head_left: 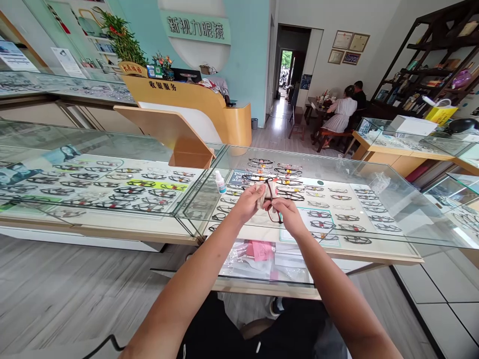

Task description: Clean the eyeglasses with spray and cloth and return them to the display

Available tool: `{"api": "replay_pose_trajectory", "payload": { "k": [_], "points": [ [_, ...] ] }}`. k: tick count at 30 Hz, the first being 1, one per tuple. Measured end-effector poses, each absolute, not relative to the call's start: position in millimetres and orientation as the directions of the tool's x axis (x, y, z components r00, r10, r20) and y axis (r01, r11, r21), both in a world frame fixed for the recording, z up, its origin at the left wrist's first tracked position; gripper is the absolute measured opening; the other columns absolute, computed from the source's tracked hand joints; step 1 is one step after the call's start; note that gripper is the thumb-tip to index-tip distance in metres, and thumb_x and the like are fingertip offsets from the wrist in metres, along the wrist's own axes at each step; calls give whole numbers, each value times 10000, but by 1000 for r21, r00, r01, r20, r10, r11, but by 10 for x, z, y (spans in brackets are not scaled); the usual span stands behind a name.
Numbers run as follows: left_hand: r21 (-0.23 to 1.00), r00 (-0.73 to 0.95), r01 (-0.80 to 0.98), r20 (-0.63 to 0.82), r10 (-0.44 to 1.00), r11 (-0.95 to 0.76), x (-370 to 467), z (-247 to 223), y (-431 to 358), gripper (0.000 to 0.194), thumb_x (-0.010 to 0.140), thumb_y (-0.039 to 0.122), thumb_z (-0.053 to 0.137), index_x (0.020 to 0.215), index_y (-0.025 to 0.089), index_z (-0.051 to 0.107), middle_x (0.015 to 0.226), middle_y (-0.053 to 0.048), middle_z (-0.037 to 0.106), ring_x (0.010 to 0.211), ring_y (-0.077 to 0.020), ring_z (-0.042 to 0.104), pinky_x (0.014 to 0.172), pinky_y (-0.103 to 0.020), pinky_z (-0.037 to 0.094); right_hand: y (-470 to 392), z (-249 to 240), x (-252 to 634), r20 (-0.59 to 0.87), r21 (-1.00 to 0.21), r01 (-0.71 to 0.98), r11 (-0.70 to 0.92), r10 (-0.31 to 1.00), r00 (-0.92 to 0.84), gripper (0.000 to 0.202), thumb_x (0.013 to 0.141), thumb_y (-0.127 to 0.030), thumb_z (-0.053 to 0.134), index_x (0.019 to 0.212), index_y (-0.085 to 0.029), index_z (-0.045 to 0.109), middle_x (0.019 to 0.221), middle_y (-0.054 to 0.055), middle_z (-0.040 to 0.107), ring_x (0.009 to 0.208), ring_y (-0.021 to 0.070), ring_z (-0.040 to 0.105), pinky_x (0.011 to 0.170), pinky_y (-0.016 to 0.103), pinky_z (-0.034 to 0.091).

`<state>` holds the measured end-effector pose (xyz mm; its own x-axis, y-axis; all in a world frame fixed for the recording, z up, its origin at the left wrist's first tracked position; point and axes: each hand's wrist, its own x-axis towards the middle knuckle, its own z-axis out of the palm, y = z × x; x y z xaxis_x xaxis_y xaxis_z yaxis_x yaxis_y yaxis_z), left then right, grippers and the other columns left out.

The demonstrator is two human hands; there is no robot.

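Note:
Above the glass display counter [202, 212], my left hand [250, 202] is closed on a pale cleaning cloth [261, 200]. My right hand [287, 213] pinches a pair of dark-red eyeglasses [275, 217]. The cloth wraps part of the eyeglasses, and one lens rim hangs free below it. The fingertips of both hands nearly meet there and partly hide the frame. To the left of my hands stands a small white spray bottle [220, 183], upright on the glass. Several spectacle frames [261, 161] lie in rows just beyond my hands.
More eyeglasses [130, 190] fill the display case on the left. An open brown cardboard box [190, 157] sits on that counter behind the bottle. A curved wooden reception desk [179, 107] stands further back. Two people [342, 109] sit at a table on the far right.

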<state>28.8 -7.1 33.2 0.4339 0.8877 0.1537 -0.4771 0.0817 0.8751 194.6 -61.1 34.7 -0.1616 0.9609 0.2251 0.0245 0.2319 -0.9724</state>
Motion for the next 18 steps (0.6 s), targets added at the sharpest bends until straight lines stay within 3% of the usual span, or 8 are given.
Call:
{"api": "replay_pose_trajectory", "payload": {
  "k": [3, 5, 12, 18],
  "points": [
    [881, 465, -468, 176, 868, 72, 263, 343, -86, 514, 750, 456, 1013, 1020, 158, 692, 664, 29, 621, 538, -104, 554, 577, -246, 488, -606, 358, 1959, 226, -974, -36, 223, 962, -152, 346, 927, -462, 624, 798, -222, 837, 849, 59, 736, 826, 215, 550, 861, 366, 463],
    [892, 461, -449, 186, 868, 47, 280, 340, -99, 517, 754, 457, 1009, 1037, 153, 700, 642, 39, 603, 520, -95, 531, 553, -234, 457, -602, 340, 1943, 221, -975, -43, 217, 963, -157, 347, 931, -461, 623, 793, -220, 832, 835, 57, 717, 815, 212, 552, 850, 366, 465],
    [896, 278, -445, 118, 953, 19, 396, 264, -83, 673, 788, 799, 859, 785, 157, 658, 566, 25, 579, 375, -53, 371, 401, -222, 301, -603, 205, 1821, 251, -965, 40, 261, 954, -166, 369, 943, -517, 631, 827, -230, 832, 890, 52, 688, 909, 226, 600, 906, 364, 477],
    [812, 306, -556, 1, 952, 178, 403, 287, -61, 522, 912, 659, 839, 850, 169, 669, 683, -16, 680, 426, -93, 494, 449, -253, 442, -604, 260, 1883, 236, -968, 56, 244, 964, -118, 379, 959, -472, 574, 831, -223, 831, 850, 52, 689, 832, 216, 560, 852, 364, 456]
  ]
}}
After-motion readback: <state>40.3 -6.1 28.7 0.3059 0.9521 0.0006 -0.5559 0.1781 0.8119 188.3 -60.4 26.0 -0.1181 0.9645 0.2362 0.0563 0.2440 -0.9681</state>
